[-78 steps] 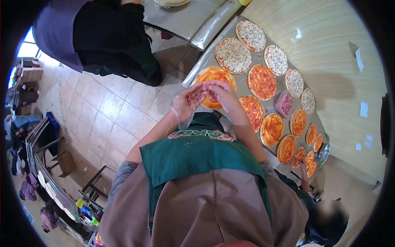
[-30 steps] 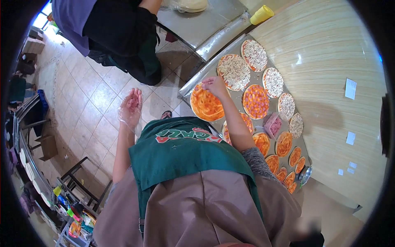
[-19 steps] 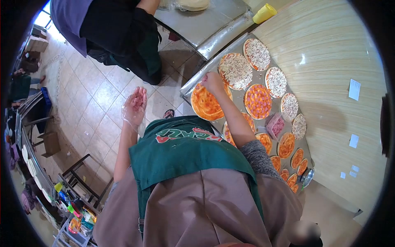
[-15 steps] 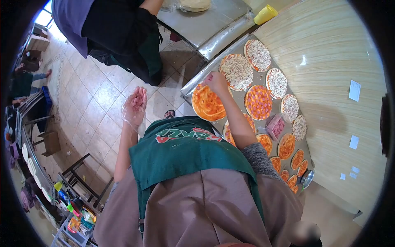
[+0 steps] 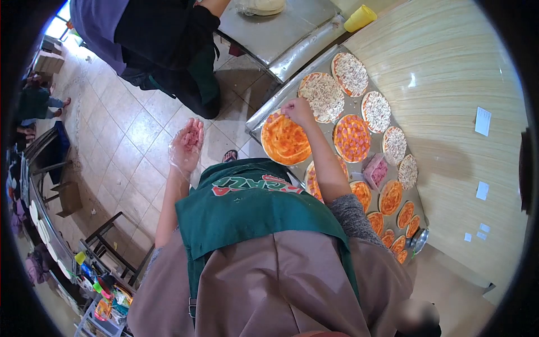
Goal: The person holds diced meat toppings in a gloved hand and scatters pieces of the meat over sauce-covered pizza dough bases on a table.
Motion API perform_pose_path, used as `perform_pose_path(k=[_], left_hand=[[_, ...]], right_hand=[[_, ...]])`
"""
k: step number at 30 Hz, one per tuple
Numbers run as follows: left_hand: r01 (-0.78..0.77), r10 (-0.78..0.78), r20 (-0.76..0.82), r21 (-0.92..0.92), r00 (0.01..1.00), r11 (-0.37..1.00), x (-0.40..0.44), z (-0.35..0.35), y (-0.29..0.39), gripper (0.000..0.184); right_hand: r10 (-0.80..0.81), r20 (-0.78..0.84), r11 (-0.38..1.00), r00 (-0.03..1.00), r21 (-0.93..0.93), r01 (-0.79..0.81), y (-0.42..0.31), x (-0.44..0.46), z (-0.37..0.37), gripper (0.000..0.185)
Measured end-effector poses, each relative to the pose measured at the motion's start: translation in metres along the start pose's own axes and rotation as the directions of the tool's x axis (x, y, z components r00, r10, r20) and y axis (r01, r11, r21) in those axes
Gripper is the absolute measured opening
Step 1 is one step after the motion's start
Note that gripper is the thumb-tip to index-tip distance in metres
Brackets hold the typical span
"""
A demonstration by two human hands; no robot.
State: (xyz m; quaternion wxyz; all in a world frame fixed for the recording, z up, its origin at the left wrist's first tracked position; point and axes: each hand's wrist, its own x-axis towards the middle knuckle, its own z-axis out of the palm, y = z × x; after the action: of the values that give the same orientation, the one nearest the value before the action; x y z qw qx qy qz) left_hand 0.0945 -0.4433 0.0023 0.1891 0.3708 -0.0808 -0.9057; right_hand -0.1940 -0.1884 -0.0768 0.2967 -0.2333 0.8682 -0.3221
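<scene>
My left hand (image 5: 187,147) is palm up in a clear plastic glove, left of the table, its fingers curled around a small heap of pink diced ham (image 5: 192,135). My right hand (image 5: 298,110) reaches over the upper edge of a sauce-covered pizza base (image 5: 285,143), fingertips pinched together close to its surface. Whatever is between those fingertips is too small to make out. A few pink pieces lie along that edge. Beside it are a cheese-topped pizza (image 5: 321,97) and one covered in ham pieces (image 5: 352,138). A clear tub of diced ham (image 5: 375,171) stands among the pizzas.
Several more sauced bases (image 5: 390,197) and cheese-covered pizzas (image 5: 376,112) crowd the metal table against the wall. A yellow cup (image 5: 360,18) lies at its far end. Another person in dark clothes (image 5: 168,50) stands ahead on the left. A metal bowl (image 5: 419,241) sits at the near corner.
My right hand has turned from a closed fist to a fingertip pinch lower at the pizza's edge. My left hand stays in nearly the same place with the ham.
</scene>
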Motion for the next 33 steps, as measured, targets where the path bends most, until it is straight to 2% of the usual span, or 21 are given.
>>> perform_pose_path(k=[3,6,9,12,15,18,21,24,25,26,27,30,33], left_hand=[[0.001,0.000,-0.012,0.020,1.000,1.000,0.000,-0.001,0.000,0.029],[-0.008,0.008,-0.011,0.019,1.000,1.000,-0.002,0.002,0.002,0.030],[0.002,-0.002,0.008,0.003,1.000,1.000,0.004,-0.001,0.008,0.030],[0.003,-0.003,-0.004,-0.018,1.000,1.000,0.007,-0.003,0.009,0.030],[0.014,-0.014,-0.015,-0.007,1.000,1.000,0.009,-0.003,0.009,0.029],[0.023,-0.023,-0.016,-0.002,1.000,1.000,0.009,-0.001,0.010,0.029],[0.016,-0.016,0.004,-0.007,1.000,1.000,0.011,-0.002,0.013,0.029],[0.004,-0.004,-0.022,-0.002,1.000,1.000,0.012,0.001,0.014,0.029],[0.003,-0.003,-0.020,-0.006,1.000,1.000,0.012,0.001,0.015,0.029],[0.003,-0.003,-0.018,-0.009,1.000,1.000,0.012,0.001,0.015,0.029],[0.005,-0.005,-0.016,-0.011,1.000,1.000,0.012,0.000,0.015,0.029],[0.014,-0.014,-0.011,-0.015,1.000,1.000,0.013,0.001,0.015,0.029],[0.021,-0.021,0.008,-0.008,1.000,1.000,0.016,0.005,0.015,0.030]], right_hand=[[-0.028,-0.094,0.988,0.995,-0.156,0.013,-0.015,-0.008,-0.001,0.008],[-0.010,-0.171,0.956,0.985,-0.290,-0.040,-0.027,-0.010,-0.001,0.013],[-0.035,-0.221,0.943,0.975,-0.330,-0.041,-0.043,-0.019,-0.006,0.016],[-0.068,-0.157,0.964,0.985,-0.264,0.025,-0.047,-0.018,0.003,0.022],[-0.034,-0.096,0.954,0.995,-0.301,0.004,-0.073,-0.032,0.015,0.028],[-0.119,-0.143,0.917,0.983,-0.396,0.053,-0.063,-0.029,0.029,0.032],[-0.056,-0.155,0.950,0.986,-0.311,0.005,-0.059,-0.033,0.016,0.025],[-0.012,-0.187,0.995,0.982,-0.104,-0.008,-0.038,-0.026,-0.011,0.019],[0.056,-0.159,0.990,0.986,0.138,-0.034,-0.022,-0.021,-0.017,0.016],[0.116,-0.116,0.926,0.986,0.372,-0.066,-0.005,-0.016,-0.020,0.013],[0.166,-0.060,0.806,0.984,0.583,-0.101,-0.002,-0.016,-0.023,0.010],[0.242,-0.082,0.826,0.967,0.540,-0.161,0.004,-0.017,-0.027,0.006],[0.143,-0.133,0.964,0.981,0.243,-0.107,0.008,-0.013,-0.022,0.003]])
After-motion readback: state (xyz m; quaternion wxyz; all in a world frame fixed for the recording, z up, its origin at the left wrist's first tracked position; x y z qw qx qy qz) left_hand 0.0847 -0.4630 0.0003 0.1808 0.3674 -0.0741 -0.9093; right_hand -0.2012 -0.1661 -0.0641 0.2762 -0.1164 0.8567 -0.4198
